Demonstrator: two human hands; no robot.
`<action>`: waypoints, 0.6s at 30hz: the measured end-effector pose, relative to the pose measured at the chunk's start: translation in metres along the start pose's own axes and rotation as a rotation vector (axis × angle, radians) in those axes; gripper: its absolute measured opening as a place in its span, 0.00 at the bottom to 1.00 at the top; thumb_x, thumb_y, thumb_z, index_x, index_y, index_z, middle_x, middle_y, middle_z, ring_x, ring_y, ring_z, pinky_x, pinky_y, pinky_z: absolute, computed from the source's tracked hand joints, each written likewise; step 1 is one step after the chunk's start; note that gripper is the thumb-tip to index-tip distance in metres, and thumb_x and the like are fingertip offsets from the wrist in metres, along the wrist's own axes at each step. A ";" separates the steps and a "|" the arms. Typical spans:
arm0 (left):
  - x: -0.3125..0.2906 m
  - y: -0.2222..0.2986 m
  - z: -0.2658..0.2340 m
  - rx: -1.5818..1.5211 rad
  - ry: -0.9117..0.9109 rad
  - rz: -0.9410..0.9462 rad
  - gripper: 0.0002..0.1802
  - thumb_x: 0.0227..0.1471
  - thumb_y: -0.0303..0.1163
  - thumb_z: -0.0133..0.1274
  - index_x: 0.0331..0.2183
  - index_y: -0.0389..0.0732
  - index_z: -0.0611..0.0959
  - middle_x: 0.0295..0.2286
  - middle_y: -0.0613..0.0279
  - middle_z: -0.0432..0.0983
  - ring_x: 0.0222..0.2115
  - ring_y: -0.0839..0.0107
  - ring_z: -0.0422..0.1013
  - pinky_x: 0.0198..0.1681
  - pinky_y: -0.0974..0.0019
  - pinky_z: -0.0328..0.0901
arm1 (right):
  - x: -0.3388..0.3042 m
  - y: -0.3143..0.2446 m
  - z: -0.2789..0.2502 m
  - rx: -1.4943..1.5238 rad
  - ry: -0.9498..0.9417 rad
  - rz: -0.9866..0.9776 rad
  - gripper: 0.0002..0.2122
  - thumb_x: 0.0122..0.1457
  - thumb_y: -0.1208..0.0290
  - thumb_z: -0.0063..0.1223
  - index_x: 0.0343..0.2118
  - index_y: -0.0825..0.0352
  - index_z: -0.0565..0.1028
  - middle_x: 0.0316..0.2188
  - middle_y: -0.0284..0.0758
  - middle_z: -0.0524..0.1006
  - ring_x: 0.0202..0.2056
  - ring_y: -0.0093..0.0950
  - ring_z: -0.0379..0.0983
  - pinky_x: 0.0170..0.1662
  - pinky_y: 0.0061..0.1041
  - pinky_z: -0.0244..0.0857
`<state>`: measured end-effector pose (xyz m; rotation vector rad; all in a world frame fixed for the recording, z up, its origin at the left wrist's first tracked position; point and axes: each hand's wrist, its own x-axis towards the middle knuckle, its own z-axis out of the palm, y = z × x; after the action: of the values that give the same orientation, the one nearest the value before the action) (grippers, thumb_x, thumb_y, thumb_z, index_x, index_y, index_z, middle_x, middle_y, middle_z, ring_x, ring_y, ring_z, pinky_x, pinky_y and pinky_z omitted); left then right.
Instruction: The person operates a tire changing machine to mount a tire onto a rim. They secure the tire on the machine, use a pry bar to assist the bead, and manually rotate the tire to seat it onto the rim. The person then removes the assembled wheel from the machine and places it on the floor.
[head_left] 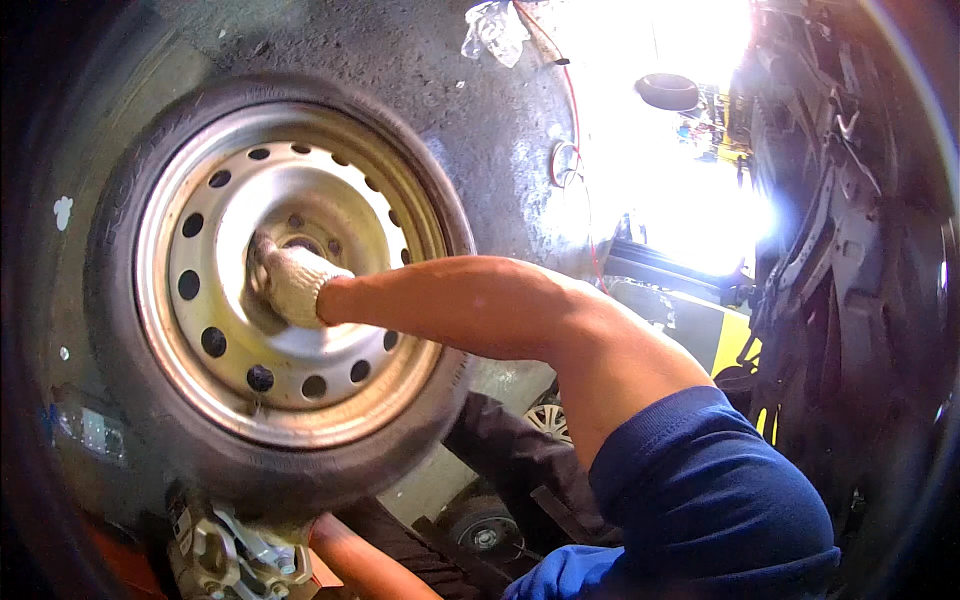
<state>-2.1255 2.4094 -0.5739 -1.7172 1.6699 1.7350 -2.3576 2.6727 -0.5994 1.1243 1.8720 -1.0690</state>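
A wheel with a black tyre and a silver, brown-stained steel rim stands upright in front of me, holes ringing its disc. My right hand, in a pale knit glove, reaches into the hollow centre beside the bolt holes. Its darkened fingers are drawn together against the hub area; whatever is between them is too small to make out. From the lower edge my left forearm comes up to the bottom of the tyre, which hides that hand.
A silver metal mechanism sits under the tyre at the lower left. Beyond my right arm lie another wheel and a wheel with a spoked cover. A red hose and a clear plastic bag rest on the floor. Dark vehicle parts line the right side.
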 end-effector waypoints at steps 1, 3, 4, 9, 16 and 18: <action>-0.003 0.005 -0.008 0.060 -0.032 0.049 0.34 0.69 0.44 0.46 0.67 0.34 0.62 0.64 0.49 0.65 0.62 0.54 0.64 0.69 0.55 0.55 | -0.012 -0.006 -0.014 -0.047 -0.021 -0.021 0.25 0.71 0.53 0.41 0.56 0.71 0.77 0.56 0.42 0.78 0.59 0.39 0.73 0.64 0.40 0.61; -0.023 0.026 -0.023 0.256 -0.007 0.219 0.36 0.69 0.47 0.46 0.68 0.35 0.62 0.65 0.48 0.64 0.63 0.54 0.63 0.70 0.54 0.54 | -0.034 -0.013 -0.026 -0.138 -0.116 -0.083 0.23 0.70 0.54 0.44 0.56 0.66 0.78 0.55 0.42 0.79 0.57 0.39 0.74 0.62 0.39 0.64; -0.029 0.031 -0.023 0.351 -0.039 0.303 0.37 0.68 0.48 0.46 0.68 0.35 0.62 0.65 0.47 0.63 0.64 0.53 0.62 0.70 0.53 0.54 | -0.042 -0.016 -0.041 -0.184 -0.137 -0.121 0.21 0.69 0.55 0.45 0.56 0.64 0.78 0.55 0.42 0.80 0.56 0.38 0.75 0.60 0.38 0.65; -0.072 0.050 -0.025 0.675 -0.219 0.759 0.40 0.67 0.53 0.47 0.68 0.36 0.61 0.66 0.45 0.60 0.67 0.51 0.57 0.72 0.51 0.50 | -0.037 -0.006 -0.092 -0.114 -0.202 -0.200 0.16 0.68 0.64 0.49 0.53 0.60 0.81 0.47 0.40 0.83 0.46 0.33 0.80 0.52 0.34 0.70; -0.147 0.136 0.100 0.239 -0.421 0.535 0.40 0.68 0.57 0.40 0.67 0.37 0.65 0.66 0.41 0.58 0.64 0.46 0.62 0.69 0.46 0.57 | -0.098 0.034 -0.212 -0.010 -0.197 -0.390 0.26 0.68 0.53 0.54 0.62 0.65 0.70 0.52 0.44 0.79 0.51 0.38 0.78 0.55 0.38 0.71; -0.167 0.141 0.149 0.457 -0.485 0.857 0.41 0.67 0.57 0.42 0.67 0.36 0.65 0.65 0.39 0.60 0.64 0.45 0.62 0.67 0.45 0.59 | -0.134 0.044 -0.266 0.802 -0.275 -0.405 0.36 0.66 0.41 0.53 0.67 0.65 0.63 0.57 0.50 0.76 0.56 0.44 0.75 0.61 0.42 0.67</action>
<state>-2.2647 2.5640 -0.4112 -0.3295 2.4387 1.6257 -2.3047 2.8781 -0.3858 0.9310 1.4965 -2.2078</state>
